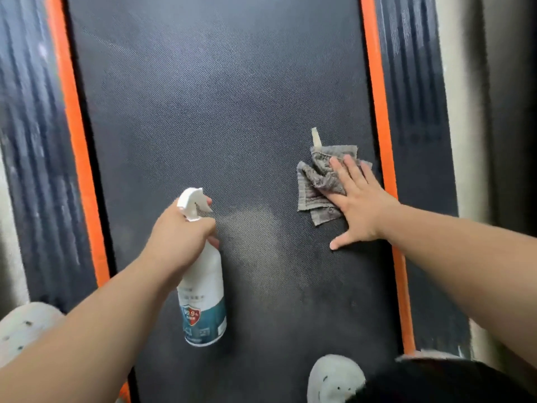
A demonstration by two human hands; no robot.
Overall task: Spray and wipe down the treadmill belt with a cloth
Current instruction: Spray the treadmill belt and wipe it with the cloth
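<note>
- Belt (218, 112): dark, fine-textured, running away from you up the middle of the view. A paler, hazy patch (255, 228) lies on it between your two hands.
- Cloth (316, 184): grey, ribbed, crumpled into loose folds. It lies on the right part of the belt, just beside the right orange strip. A pale tag (316, 138) sticks out from its far edge.
- Right hand (360, 205): laid flat, palm down, on the near right part of the cloth. Your fingers (338, 167) are straight and slightly spread across the folds; the thumb reaches off the cloth and touches the bare belt.
- Bottle (203, 286): white spray bottle with a teal label and a shield marked 99.9%. It is over the left-centre of the belt, nozzle pointing away from you, base toward you. Whether it touches the belt cannot be told.
- Left hand (180, 231): your fingers are curled round the bottle's neck below the white spray head, one fingertip showing at the trigger.
- Orange strips: one along each edge of the belt, left (72, 141) and right (377, 112).
- Rails: dark, ribbed, outside each strip, left (32, 141) and right (412, 97).
- Shoes: pale, with small holes; one at the lower left (26, 327) on the left rail, one at the bottom (334, 376) on the belt.
- Dark clothing (436, 382): fills the lower right corner.
</note>
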